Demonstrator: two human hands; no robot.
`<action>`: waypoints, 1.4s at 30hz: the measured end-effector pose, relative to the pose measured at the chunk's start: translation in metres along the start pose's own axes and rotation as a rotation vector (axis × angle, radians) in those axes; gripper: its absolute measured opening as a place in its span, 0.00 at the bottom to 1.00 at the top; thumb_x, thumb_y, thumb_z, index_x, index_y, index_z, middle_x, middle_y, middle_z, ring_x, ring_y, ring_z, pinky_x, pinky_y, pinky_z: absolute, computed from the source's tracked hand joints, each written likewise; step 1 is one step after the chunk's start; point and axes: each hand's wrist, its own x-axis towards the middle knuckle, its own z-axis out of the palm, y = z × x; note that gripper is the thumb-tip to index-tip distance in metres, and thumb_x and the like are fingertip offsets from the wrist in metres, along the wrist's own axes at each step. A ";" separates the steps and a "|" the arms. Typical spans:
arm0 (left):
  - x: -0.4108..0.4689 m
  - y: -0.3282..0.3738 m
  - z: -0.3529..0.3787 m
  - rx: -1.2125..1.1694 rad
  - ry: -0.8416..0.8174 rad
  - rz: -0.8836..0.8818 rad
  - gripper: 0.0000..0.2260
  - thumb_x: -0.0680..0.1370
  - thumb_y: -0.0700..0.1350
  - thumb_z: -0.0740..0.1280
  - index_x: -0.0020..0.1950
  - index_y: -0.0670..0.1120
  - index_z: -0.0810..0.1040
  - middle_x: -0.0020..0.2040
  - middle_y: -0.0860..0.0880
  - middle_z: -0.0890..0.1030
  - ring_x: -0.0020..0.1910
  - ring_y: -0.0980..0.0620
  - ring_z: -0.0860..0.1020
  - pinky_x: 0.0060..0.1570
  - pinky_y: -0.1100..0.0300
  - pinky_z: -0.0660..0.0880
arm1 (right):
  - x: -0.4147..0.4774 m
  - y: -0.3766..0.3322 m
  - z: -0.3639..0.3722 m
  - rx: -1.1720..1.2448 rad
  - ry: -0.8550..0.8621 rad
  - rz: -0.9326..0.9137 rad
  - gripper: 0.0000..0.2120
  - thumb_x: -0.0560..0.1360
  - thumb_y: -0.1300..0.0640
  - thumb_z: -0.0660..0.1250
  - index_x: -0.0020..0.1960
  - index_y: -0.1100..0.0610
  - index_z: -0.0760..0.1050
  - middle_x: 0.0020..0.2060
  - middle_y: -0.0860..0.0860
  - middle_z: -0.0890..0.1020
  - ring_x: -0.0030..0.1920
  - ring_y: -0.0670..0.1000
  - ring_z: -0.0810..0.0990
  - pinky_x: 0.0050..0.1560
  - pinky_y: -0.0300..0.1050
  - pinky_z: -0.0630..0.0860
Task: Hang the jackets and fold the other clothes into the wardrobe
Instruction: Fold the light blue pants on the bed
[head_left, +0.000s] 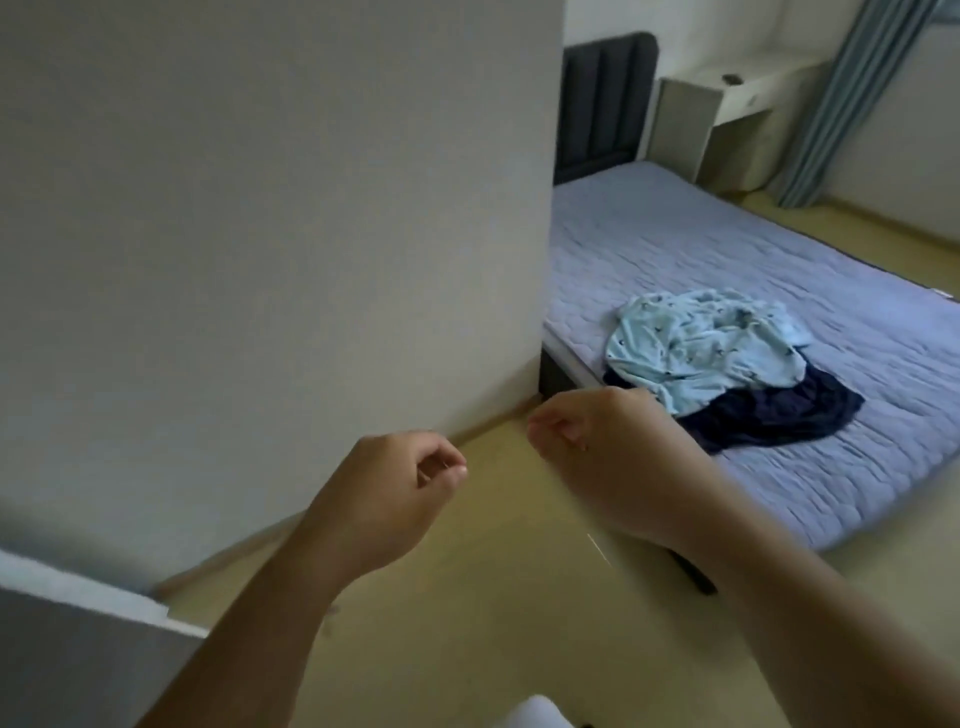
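View from a person's head, looking down at two bare forearms reaching forward over a pale yellow floor (493, 613). The left hand (395, 493) hangs with its fingers loosely curled and thumb near the fingertips, grasping nothing that can be seen. The right hand (597, 452), just beside it and a little higher, is likewise loosely curled and holds nothing. A tall white panel (270, 234) fills the left half of the view; only its flat outer face shows.

To the right stands a bed (675, 234) covered by a lavender quilted pad, with a dark grey padded headboard (597, 104) behind. On the bed, near its closest edge, lies a crumpled light blue patterned garment (701, 348), resting partly on top of a rumpled navy garment (779, 415). Both are unfolded and untouched, just beyond the right hand.

Further back are a white desk (727, 98) and a blue-grey striped curtain (841, 104)
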 end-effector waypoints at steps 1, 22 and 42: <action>0.019 0.013 0.018 0.009 -0.034 0.007 0.02 0.77 0.52 0.70 0.46 0.57 0.83 0.38 0.63 0.82 0.39 0.65 0.79 0.38 0.68 0.75 | 0.004 0.024 -0.008 -0.005 -0.009 0.051 0.11 0.79 0.47 0.62 0.49 0.49 0.82 0.39 0.45 0.84 0.38 0.46 0.82 0.43 0.50 0.81; 0.492 0.117 0.243 0.134 -0.600 0.234 0.01 0.77 0.52 0.69 0.46 0.59 0.80 0.39 0.62 0.81 0.39 0.68 0.77 0.36 0.72 0.69 | 0.248 0.373 -0.066 0.134 -0.083 0.697 0.10 0.80 0.56 0.61 0.49 0.58 0.80 0.44 0.57 0.84 0.46 0.61 0.82 0.46 0.59 0.80; 0.765 0.063 0.441 0.249 -0.929 -0.157 0.03 0.79 0.48 0.67 0.50 0.57 0.78 0.46 0.62 0.79 0.45 0.68 0.75 0.37 0.75 0.66 | 0.522 0.710 0.116 0.359 -0.660 1.024 0.09 0.81 0.57 0.60 0.55 0.59 0.77 0.56 0.56 0.80 0.57 0.57 0.77 0.51 0.43 0.71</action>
